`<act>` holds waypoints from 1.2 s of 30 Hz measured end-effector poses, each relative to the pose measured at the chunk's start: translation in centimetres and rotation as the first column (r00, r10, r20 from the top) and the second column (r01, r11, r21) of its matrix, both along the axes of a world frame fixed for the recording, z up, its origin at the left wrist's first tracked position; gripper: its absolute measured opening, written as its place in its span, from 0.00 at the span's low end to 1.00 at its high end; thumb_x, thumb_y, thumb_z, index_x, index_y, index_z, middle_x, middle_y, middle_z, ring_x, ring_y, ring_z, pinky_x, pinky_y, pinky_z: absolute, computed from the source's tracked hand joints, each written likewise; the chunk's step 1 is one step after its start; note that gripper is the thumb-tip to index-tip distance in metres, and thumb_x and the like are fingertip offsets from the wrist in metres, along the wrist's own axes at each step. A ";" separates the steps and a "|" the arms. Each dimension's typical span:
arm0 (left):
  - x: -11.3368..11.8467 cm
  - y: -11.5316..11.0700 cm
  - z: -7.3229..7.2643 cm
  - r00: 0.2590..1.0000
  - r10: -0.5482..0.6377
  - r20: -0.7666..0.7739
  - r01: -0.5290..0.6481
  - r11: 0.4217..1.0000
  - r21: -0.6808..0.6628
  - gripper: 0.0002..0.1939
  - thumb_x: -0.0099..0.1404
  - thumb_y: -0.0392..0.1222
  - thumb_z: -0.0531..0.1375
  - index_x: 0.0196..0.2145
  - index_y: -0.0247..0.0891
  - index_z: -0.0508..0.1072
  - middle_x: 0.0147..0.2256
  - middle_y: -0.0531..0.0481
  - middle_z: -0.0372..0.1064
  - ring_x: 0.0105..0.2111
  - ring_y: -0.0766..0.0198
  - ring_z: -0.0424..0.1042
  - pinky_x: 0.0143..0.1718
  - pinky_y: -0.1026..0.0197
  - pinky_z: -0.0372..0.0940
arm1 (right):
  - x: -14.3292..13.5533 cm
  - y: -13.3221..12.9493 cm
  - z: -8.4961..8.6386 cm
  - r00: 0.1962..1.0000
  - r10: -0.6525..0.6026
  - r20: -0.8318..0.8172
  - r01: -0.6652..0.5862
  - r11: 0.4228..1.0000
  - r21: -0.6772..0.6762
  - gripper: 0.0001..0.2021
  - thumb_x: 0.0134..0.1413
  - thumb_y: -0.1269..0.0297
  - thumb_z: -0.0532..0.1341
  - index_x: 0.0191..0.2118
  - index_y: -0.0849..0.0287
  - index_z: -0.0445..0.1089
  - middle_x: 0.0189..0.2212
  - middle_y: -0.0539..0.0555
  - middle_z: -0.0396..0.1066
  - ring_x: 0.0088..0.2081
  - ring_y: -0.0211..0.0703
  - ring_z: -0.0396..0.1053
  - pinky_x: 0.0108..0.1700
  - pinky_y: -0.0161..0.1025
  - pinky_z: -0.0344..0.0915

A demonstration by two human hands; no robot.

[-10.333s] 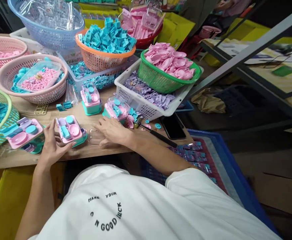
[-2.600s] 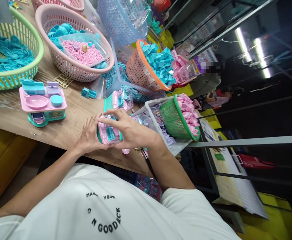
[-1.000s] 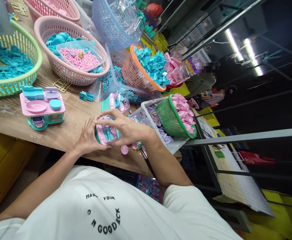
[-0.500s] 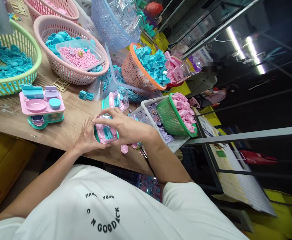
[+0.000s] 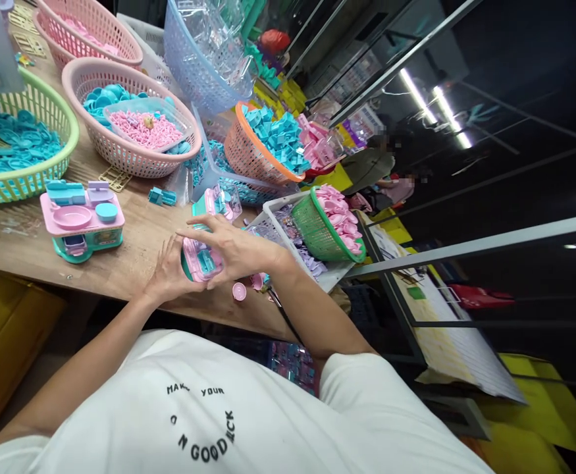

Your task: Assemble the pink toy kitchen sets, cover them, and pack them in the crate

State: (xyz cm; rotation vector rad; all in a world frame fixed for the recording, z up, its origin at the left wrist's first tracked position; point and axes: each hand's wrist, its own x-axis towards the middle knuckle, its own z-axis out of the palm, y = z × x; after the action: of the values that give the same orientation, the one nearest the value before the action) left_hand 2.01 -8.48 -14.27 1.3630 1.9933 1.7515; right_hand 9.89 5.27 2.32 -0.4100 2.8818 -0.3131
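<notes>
Near the table's front edge, my left hand and my right hand hold a small pink and teal toy unit between them. My left hand wraps its left side, and my right hand's fingers reach over its top and right side. A similar toy with a clear cover stands just behind it. To the left is a pink and teal toy kitchen with a pink basin and a blue disc on top. A small pink cup lies just right of my hands. A blue part rests behind them.
A green basket and a pink basket of blue parts line the back left. An orange basket, a white crate and a green basket of pink parts stand right. People are in the background.
The view has turned slightly, so the baskets and table appear shifted left and somewhat lower. Both hands keep hold of the toy unit, with my right hand slightly further over it.
</notes>
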 end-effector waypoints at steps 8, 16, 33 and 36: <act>-0.2 -0.3 0.3 1.000 -0.020 -0.018 0.020 1.000 0.011 0.54 0.40 0.47 0.75 0.63 0.40 0.57 0.59 0.38 0.62 0.60 0.42 0.63 0.61 0.39 0.61 | 1.2 1.2 -2.1 0.997 -0.031 -0.073 0.017 0.983 -0.181 0.48 0.46 0.50 0.72 0.70 0.53 0.53 0.59 0.63 0.56 0.62 0.57 0.57 0.65 0.60 0.57; -0.2 -0.4 0.5 1.000 -0.027 -0.014 0.027 0.999 0.018 0.51 0.41 0.48 0.75 0.61 0.41 0.60 0.57 0.40 0.64 0.58 0.43 0.65 0.60 0.39 0.63 | 0.8 0.0 -0.3 0.999 -0.052 0.007 0.052 0.998 -0.029 0.43 0.47 0.57 0.71 0.67 0.54 0.56 0.59 0.64 0.56 0.59 0.60 0.58 0.61 0.62 0.60; -0.9 -0.1 0.2 0.998 0.013 0.056 -0.014 1.000 0.012 0.52 0.41 0.50 0.75 0.61 0.40 0.60 0.57 0.38 0.65 0.60 0.38 0.65 0.61 0.36 0.62 | -2.4 -3.1 1.8 0.997 -0.038 0.060 0.015 0.935 0.354 0.41 0.45 0.56 0.73 0.65 0.57 0.61 0.58 0.66 0.60 0.56 0.64 0.59 0.53 0.60 0.63; -1.6 -0.1 0.1 0.998 0.011 0.066 -0.012 1.000 0.016 0.53 0.43 0.50 0.74 0.63 0.38 0.58 0.57 0.38 0.64 0.59 0.41 0.65 0.61 0.39 0.62 | -1.4 -1.0 0.6 0.997 -0.077 -0.027 0.081 0.974 0.211 0.44 0.47 0.53 0.73 0.68 0.57 0.58 0.61 0.68 0.57 0.59 0.63 0.58 0.58 0.60 0.61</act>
State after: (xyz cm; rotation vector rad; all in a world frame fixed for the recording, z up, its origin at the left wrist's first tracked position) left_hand 0.46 -8.57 -14.14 1.2830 1.9607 1.7979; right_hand 8.47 4.29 2.91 -0.2616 2.9147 -0.0121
